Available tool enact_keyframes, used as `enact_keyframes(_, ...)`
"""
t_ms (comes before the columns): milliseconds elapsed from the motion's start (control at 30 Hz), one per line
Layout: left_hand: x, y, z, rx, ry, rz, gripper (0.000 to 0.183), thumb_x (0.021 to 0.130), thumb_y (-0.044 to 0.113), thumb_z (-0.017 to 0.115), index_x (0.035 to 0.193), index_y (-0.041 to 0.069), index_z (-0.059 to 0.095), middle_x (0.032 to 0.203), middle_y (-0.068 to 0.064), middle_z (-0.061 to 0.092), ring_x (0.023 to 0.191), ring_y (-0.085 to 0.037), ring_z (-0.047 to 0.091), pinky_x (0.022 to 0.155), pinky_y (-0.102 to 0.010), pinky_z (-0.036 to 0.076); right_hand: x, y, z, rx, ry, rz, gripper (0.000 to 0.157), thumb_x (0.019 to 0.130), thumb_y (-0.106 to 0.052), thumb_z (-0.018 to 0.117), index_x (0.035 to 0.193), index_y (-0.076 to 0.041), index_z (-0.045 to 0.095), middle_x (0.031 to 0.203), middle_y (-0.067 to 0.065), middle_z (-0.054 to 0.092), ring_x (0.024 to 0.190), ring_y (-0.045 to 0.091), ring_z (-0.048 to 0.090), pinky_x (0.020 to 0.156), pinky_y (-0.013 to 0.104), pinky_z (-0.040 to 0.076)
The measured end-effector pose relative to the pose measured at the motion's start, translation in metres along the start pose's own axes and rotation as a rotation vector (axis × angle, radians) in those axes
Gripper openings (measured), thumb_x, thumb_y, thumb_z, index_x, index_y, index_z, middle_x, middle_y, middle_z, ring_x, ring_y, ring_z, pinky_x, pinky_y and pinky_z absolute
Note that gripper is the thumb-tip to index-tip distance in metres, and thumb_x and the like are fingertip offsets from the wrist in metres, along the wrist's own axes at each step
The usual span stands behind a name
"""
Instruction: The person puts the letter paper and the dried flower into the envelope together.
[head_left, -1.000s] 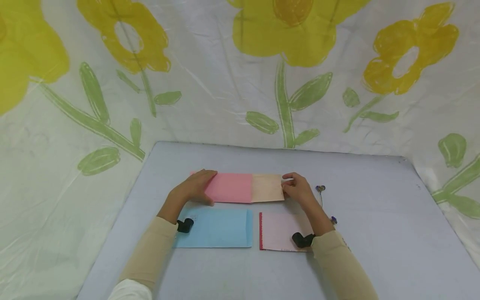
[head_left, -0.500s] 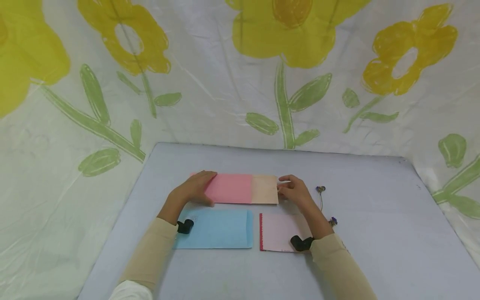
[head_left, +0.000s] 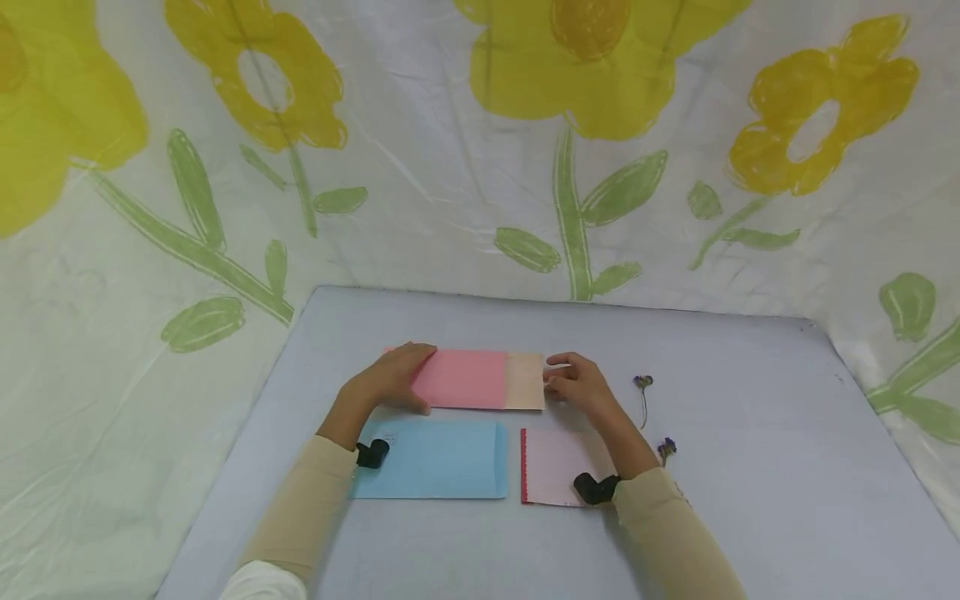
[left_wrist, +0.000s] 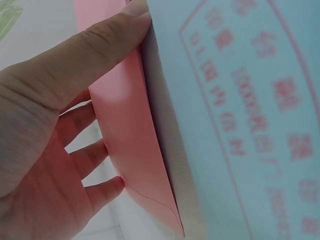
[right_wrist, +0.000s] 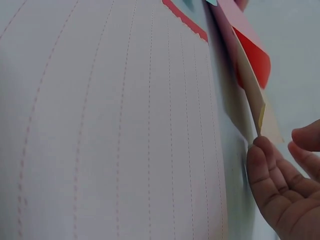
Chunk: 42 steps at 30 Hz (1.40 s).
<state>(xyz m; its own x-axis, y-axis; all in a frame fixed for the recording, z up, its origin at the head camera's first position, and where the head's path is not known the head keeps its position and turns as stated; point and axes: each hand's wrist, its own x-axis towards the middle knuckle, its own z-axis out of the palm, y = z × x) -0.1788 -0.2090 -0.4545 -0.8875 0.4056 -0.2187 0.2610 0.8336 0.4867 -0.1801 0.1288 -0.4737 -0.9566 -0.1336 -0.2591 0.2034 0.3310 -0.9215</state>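
Observation:
A pink envelope [head_left: 465, 379] lies toward the back of the table. My left hand [head_left: 393, 375] grips its left end, thumb on the near edge and fingers along the far edge, as the left wrist view shows. Out of its right end sticks a cream folded paper [head_left: 525, 381], most of its length hidden inside the envelope. Beyond the paper's outer edge, my right hand [head_left: 581, 383] has thumb and index fingertips together right at that edge. In the right wrist view the envelope's red mouth [right_wrist: 255, 60] gapes around the paper; the other fingers curl apart from it.
A light blue envelope [head_left: 442, 458] lies in front of the pink one. To its right is a pale pink lined sheet [head_left: 555, 467] with a red edge, partly under my right wrist. Two small dried flowers [head_left: 642, 383] lie farther right on the pale table [head_left: 780, 450].
My right hand has moved left with the cream paper, and less of the paper now shows outside the pink envelope. The left hand has stayed in place on the envelope.

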Motion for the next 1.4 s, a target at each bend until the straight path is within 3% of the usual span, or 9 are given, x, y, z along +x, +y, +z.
enact_keyframes(1400,-0.001,0.003,0.000,0.017,-0.020,-0.032,0.096,0.075,0.022,0.090,0.154,0.006,0.037,0.157,-0.013,0.038,0.146,-0.033,0.028,0.116,-0.052,0.028,0.005,-0.009,0.030,0.049,-0.087,-0.045,0.031,0.096,-0.001,0.056,0.127,0.002,0.058,0.115,0.019,0.068,0.093,0.026,0.069,0.084,0.036,0.058)
